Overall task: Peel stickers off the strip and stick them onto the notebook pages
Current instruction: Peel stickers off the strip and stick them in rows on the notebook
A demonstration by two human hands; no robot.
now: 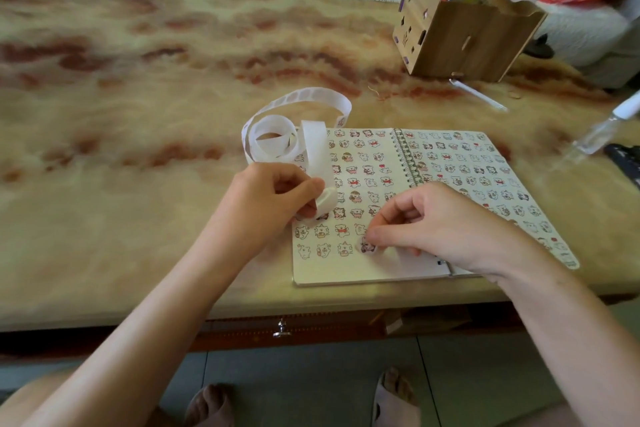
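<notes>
An open spiral notebook (pixel 377 270) lies near the table's front edge, both pages covered with rows of small cartoon stickers. A white sticker strip (pixel 313 146) curls in loops over the notebook's top left corner. My left hand (pixel 273 201) pinches the strip's free end above the left page. My right hand (pixel 440 222) pinches a small round sticker (pixel 366 246) at its fingertips, low on the left page at the end of the bottom row. Whether the sticker touches the paper is unclear.
A wooden pen holder (pixel 464 35) full of pens stands at the back right. A white pen (pixel 479 95) lies in front of it. A clear bottle (pixel 609 128) lies at the right edge. The marbled table (pixel 138 114) stretches to the left.
</notes>
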